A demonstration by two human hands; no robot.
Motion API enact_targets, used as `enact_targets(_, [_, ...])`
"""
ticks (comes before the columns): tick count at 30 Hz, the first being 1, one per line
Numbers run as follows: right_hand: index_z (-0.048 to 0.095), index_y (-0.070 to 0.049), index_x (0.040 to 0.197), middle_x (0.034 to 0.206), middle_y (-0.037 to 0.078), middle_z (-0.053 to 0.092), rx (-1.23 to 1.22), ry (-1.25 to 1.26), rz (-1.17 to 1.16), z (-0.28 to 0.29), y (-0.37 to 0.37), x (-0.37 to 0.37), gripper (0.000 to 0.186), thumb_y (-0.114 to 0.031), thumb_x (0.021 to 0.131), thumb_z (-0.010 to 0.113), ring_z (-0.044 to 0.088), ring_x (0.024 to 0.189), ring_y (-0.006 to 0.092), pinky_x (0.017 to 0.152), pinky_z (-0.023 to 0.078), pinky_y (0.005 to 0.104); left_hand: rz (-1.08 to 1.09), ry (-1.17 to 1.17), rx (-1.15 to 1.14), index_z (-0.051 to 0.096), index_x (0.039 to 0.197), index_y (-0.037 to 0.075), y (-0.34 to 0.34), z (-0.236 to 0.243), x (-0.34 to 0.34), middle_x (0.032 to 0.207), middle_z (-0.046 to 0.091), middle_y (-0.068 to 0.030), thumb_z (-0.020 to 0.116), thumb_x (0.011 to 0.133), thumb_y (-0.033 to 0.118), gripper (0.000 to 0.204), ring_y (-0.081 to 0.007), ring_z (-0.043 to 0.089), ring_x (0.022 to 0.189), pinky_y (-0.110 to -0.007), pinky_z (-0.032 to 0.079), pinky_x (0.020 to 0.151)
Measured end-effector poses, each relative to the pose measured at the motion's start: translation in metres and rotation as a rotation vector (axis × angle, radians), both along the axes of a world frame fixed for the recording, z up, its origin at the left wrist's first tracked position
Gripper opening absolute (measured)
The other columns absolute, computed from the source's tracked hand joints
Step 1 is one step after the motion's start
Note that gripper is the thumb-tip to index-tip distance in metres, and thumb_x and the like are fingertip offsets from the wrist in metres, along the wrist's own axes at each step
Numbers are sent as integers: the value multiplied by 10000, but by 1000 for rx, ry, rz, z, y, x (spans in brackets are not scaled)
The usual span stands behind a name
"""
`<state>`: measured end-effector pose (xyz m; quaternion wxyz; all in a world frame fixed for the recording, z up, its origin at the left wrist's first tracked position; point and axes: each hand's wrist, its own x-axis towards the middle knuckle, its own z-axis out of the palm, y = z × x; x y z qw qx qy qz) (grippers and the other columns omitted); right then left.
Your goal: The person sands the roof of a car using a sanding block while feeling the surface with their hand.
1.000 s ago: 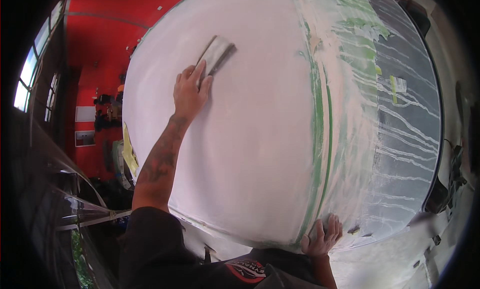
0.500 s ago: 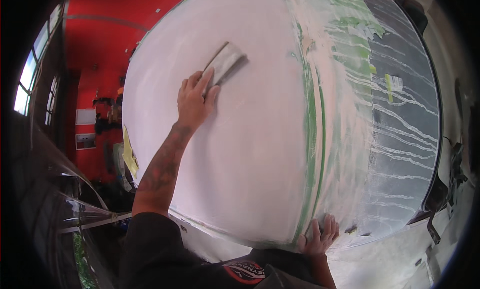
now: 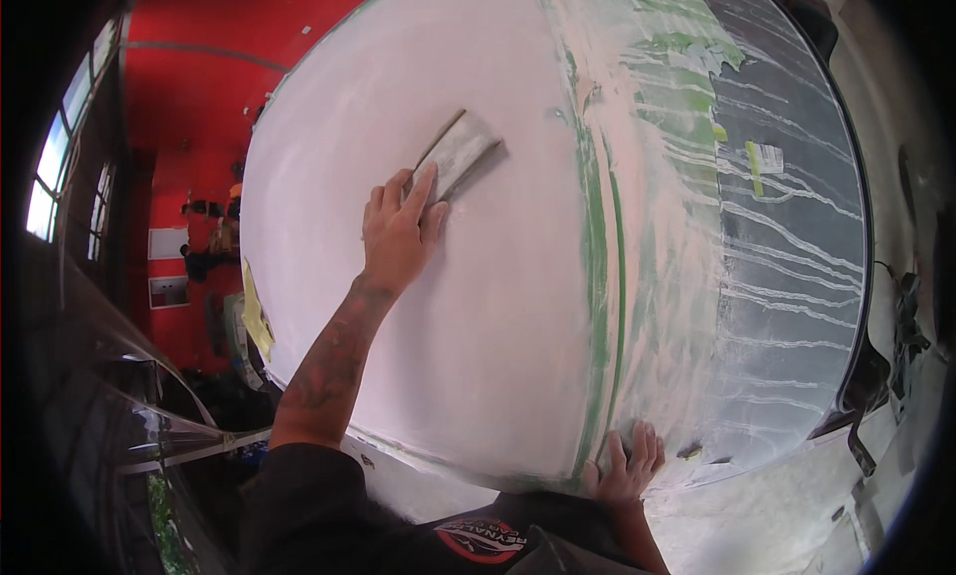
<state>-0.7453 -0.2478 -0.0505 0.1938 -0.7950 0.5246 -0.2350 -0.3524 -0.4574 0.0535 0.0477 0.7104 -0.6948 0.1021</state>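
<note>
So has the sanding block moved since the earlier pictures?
Yes. The sanding block, under the left hand, has slid right, closer to the green tape line on the white panel.

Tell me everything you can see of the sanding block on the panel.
The sanding block is a flat grey rectangle with a thin brown edge, its face dusty white. It lies tilted on the white primed panel, left of the green masking tape. The left hand presses its lower end with fingertips.
</note>
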Motion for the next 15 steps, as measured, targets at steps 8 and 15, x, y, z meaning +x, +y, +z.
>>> enact_targets(8, [648, -88, 1161, 1341, 232, 503, 15, -57, 18, 0, -4, 9, 469, -439, 864, 559, 479, 1229, 399, 1032, 325, 550, 307, -28, 44, 554, 1337, 157, -143, 15, 33, 1202, 594, -173, 569, 932, 360, 453, -388, 546, 1105, -491, 465, 935])
enact_targets(15, [657, -104, 1178, 1348, 227, 501, 57, -28, 2, -2, 1, 0, 490, -424, 809, 616, 465, 1239, 395, 1041, 315, 547, 29, -36, 46, 544, 1367, 129, 6, -11, -59, 1237, 521, -194, 704, 849, 183, 544, -350, 528, 1037, -487, 445, 869])
